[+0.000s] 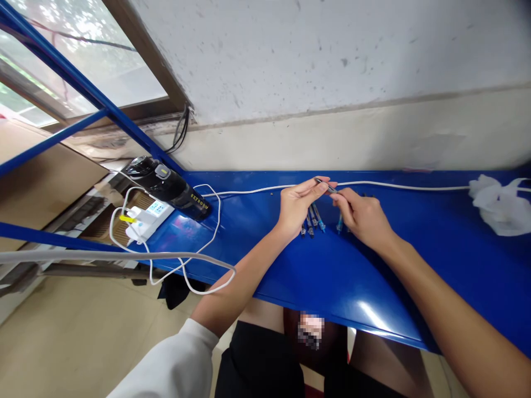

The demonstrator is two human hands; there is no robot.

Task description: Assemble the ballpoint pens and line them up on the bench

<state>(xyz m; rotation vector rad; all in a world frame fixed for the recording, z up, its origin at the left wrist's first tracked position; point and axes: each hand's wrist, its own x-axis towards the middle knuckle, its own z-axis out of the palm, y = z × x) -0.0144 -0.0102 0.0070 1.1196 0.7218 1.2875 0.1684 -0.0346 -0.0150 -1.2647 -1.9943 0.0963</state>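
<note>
A slim dark pen (326, 186) spans the gap between my two hands above the blue tabletop (307, 273). My left hand (295, 205) is closed around its far end, with thumb and fingers pinching it. At the near end, my right hand (363, 214) grips it with curled fingers. Below and partly behind my left hand lie several clear pens (317, 216) with blue and dark ends. One more blue-tipped pen (339, 224) shows beside my right hand, mostly covered by it.
On the left, a black bottle (174, 188) lies tilted by a white power strip (151, 218) with a looped white cable (215, 232). A white plastic bag (500, 207) sits at the right. Behind the table rises a wall (352, 143); blue frame bars (93, 97) stand at left.
</note>
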